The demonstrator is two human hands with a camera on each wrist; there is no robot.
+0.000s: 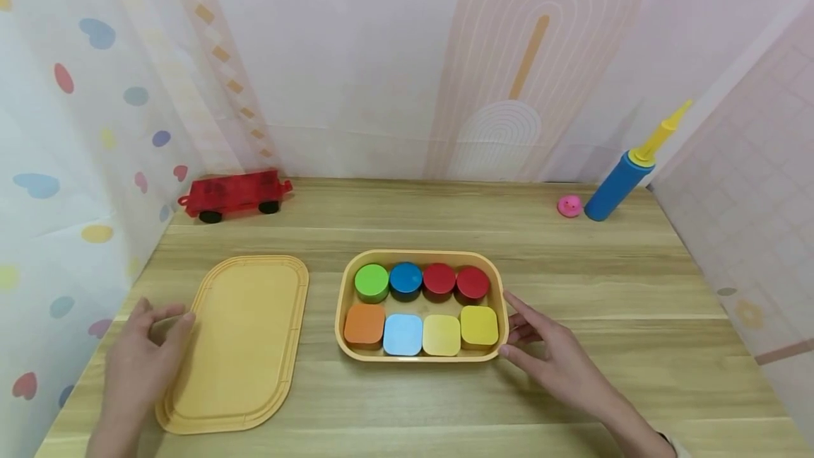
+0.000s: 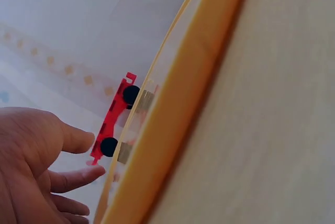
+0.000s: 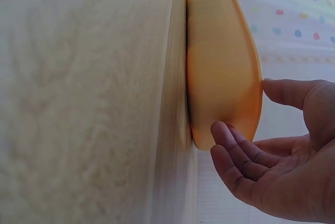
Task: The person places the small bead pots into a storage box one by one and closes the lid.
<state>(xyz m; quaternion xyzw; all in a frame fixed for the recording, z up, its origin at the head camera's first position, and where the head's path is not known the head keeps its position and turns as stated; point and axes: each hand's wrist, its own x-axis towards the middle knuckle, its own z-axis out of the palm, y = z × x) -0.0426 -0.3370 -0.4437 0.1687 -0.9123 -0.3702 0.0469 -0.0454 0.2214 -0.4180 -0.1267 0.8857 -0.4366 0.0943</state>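
Note:
A yellow-orange rounded box (image 1: 420, 358) stands on the wooden table with several colored pieces in two rows. At the back are round ones: green (image 1: 372, 281), blue (image 1: 405, 280) and two red (image 1: 439, 280). In front are rounded squares: orange (image 1: 365, 325), light blue (image 1: 403, 335), pale yellow (image 1: 441, 335) and brighter yellow (image 1: 479, 326). My right hand (image 1: 559, 359) is at the box's right end, its thumb (image 3: 288, 92) at the rim in the right wrist view, fingers loosely bent. Beside the left edge of a flat matching lid (image 1: 235, 345), my left hand (image 1: 143, 352) holds nothing, fingers relaxed.
A red toy wagon (image 1: 232, 194) with black wheels sits at the back left of the table. A blue and yellow hand pump (image 1: 618, 186) stands at the back right, next to a small pink toy (image 1: 569, 206). Patterned cloth (image 1: 356, 69) walls surround the table (image 1: 407, 401).

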